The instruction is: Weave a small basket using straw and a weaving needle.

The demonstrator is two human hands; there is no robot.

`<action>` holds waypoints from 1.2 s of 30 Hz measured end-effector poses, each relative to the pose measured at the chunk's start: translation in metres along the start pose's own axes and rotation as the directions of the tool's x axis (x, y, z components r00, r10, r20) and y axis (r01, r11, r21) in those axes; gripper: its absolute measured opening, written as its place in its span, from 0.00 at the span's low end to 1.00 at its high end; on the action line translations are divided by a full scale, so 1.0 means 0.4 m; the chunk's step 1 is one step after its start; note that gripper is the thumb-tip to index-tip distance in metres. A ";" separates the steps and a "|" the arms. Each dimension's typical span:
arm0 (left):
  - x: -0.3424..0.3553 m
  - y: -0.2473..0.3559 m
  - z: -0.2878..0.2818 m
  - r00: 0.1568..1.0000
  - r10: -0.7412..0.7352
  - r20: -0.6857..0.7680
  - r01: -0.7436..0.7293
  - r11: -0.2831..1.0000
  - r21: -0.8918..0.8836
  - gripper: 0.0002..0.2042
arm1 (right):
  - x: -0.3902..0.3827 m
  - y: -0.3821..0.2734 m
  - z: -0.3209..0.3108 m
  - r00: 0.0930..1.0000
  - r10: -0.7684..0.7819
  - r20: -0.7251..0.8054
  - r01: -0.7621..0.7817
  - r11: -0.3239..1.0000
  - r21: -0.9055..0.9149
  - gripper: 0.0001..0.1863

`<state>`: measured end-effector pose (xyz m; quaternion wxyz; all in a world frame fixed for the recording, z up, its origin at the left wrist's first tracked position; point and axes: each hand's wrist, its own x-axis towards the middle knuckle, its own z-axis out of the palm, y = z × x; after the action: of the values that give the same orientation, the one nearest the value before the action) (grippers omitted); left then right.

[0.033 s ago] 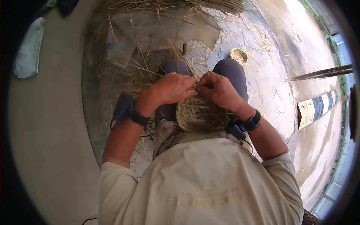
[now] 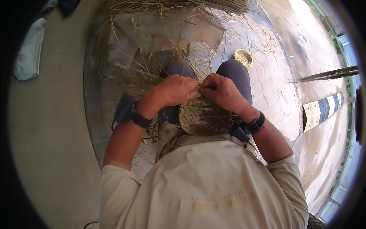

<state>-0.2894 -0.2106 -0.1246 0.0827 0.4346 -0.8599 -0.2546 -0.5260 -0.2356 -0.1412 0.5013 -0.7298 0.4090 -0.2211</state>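
Note:
A round woven straw basket (image 2: 194, 116) lies in my lap, its far rim under my fingers. My left hand (image 2: 176, 89) is closed at that rim, pinching straw strands (image 2: 196, 89) that fan out to the left over my knee. Close against it, my right hand (image 2: 223, 91) pinches the same spot with thumb and forefinger. The two hands' fingertips nearly touch. What lies right between the fingertips is partly hidden, and the near side of the basket is blurred.
Beyond my knees lies a pale cloth sheet (image 2: 171, 32) strewn with loose straw, with a long straw bundle (image 2: 217, 4) behind it. A small woven basket (image 2: 243, 58) sits past my right knee. Far right are a dark bristle bundle (image 2: 328, 74) and a striped block (image 2: 324, 110); a white bag (image 2: 29, 51) lies left.

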 end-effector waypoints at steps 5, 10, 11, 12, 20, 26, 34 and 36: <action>0.007 0.031 -0.042 0.984 -0.099 0.151 0.089 0.993 0.071 0.14 | 0.000 0.004 -0.002 1.000 -0.007 0.024 0.007 1.000 0.021 0.11; 0.005 0.046 -0.064 0.983 -0.105 0.149 0.077 0.980 0.181 0.14 | 0.010 -0.032 -0.018 0.992 -0.073 0.100 0.080 0.995 -0.064 0.11; 0.007 0.048 -0.067 0.982 -0.105 0.154 0.072 0.975 0.210 0.13 | 0.010 -0.026 -0.021 0.990 -0.082 0.115 0.089 0.994 -0.057 0.12; 0.008 0.048 -0.066 0.990 -0.077 0.116 0.046 0.967 0.250 0.13 | 0.010 -0.018 -0.023 0.987 -0.091 0.129 0.098 0.994 -0.049 0.14; -0.010 0.051 -0.015 0.994 0.007 -0.105 0.039 0.904 0.427 0.10 | 0.003 0.008 -0.023 0.969 -0.199 0.143 0.203 0.979 -0.014 0.21; -0.021 0.045 -0.009 0.991 0.014 -0.136 0.039 0.924 0.380 0.09 | 0.002 -0.019 -0.007 0.981 -0.172 0.094 0.185 0.969 -0.164 0.19; -0.033 0.049 -0.019 0.996 -0.049 -0.076 0.066 0.969 0.239 0.14 | -0.001 -0.019 0.021 0.978 -0.210 -0.004 0.205 0.957 -0.205 0.15; -0.039 0.051 -0.015 0.995 -0.049 -0.082 0.065 0.977 0.201 0.15 | -0.001 -0.018 0.027 0.975 -0.223 -0.012 0.214 0.949 -0.231 0.15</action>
<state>-0.2920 -0.1905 -0.1080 0.0633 0.4746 -0.8649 -0.1508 -0.5155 -0.2281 -0.1392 0.3785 -0.8190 0.3578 -0.2405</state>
